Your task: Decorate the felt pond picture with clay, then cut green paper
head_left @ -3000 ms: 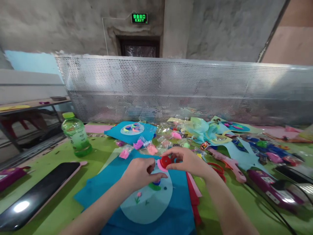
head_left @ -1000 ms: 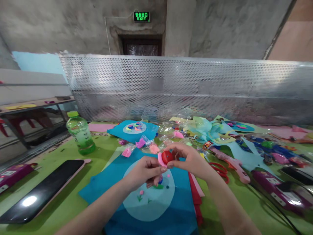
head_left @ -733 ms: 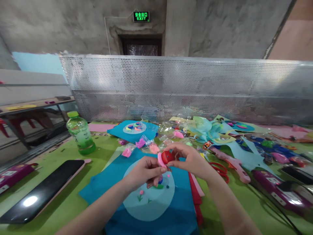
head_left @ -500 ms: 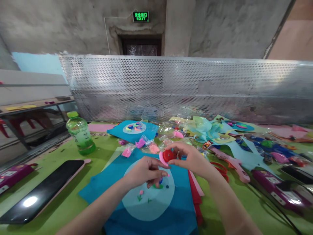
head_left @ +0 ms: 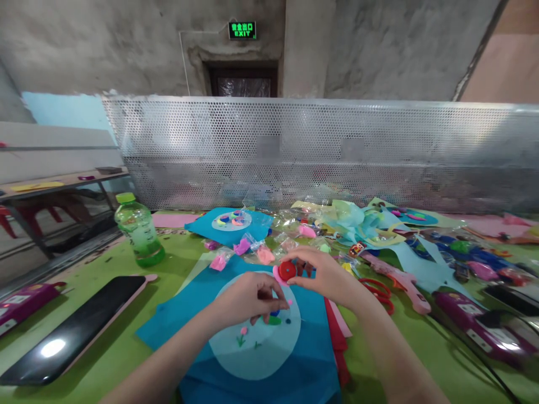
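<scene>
My right hand [head_left: 314,268] holds a small red round disc [head_left: 288,271] between thumb and fingers, above the top edge of the pale blue paper circle [head_left: 252,359]. A pink clay strip [head_left: 278,276] curves along the disc's left side. My left hand [head_left: 255,298] is over the circle, thumb and fingertips pinched together; whatever they hold, if anything, is hidden. Just under those fingertips sit a green clay piece [head_left: 274,321] and a bit of blue clay. A small pink clay flower [head_left: 243,331] with a green stem lies on the circle, which rests on a blue sheet [head_left: 311,365].
Bagged clay lumps [head_left: 265,255] lie behind the sheet, with another decorated blue sheet [head_left: 202,225] beyond. A green bottle [head_left: 140,230] and a phone [head_left: 76,325] stand and lie left. Red-handled scissors [head_left: 381,292], a pink glue gun [head_left: 400,280] and a purple device [head_left: 480,325] are right.
My left hand has drawn away from the pink strip and its fingers have closed into a pinch. The red disc has shifted slightly left and turned in my right hand.
</scene>
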The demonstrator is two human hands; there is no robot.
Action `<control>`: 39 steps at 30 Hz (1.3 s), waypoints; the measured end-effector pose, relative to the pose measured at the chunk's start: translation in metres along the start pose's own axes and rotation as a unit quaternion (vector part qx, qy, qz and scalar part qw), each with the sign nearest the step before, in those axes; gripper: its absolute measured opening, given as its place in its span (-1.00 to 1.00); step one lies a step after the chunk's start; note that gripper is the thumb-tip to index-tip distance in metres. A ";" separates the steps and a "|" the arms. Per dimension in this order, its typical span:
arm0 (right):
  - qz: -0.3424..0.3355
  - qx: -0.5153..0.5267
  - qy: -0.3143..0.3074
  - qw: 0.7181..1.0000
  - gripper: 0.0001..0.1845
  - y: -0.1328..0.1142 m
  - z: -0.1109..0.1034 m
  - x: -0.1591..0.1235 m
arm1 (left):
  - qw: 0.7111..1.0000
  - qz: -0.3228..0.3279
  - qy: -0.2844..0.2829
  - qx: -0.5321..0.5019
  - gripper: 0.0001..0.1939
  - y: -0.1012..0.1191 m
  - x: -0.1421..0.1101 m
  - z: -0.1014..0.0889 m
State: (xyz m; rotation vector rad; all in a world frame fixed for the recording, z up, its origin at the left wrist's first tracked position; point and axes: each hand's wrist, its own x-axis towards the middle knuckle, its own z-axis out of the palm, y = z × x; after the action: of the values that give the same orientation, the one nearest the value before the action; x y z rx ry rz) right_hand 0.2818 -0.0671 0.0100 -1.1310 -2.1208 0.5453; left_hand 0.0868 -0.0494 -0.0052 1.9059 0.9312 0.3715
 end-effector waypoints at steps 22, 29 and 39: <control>0.219 -0.103 -0.125 0.962 -0.68 0.062 -0.003 0.004 | 0.986 -0.021 0.012 0.163 -0.68 -0.003 0.001 -0.002; 0.224 -0.129 -0.056 0.964 -0.73 0.060 -0.015 0.003 | 0.948 -0.108 0.126 0.272 -0.63 -0.016 0.008 -0.036; 0.203 -0.147 0.035 0.967 -0.84 0.062 -0.017 0.006 | 0.832 -0.255 0.337 0.358 -0.64 -0.084 0.025 -0.086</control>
State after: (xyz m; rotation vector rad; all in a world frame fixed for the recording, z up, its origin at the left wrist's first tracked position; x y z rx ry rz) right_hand 0.3264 -0.0278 -0.0144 -1.7479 -1.9574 0.3694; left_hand 0.0143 0.0444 -0.0365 2.0710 2.2559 0.4055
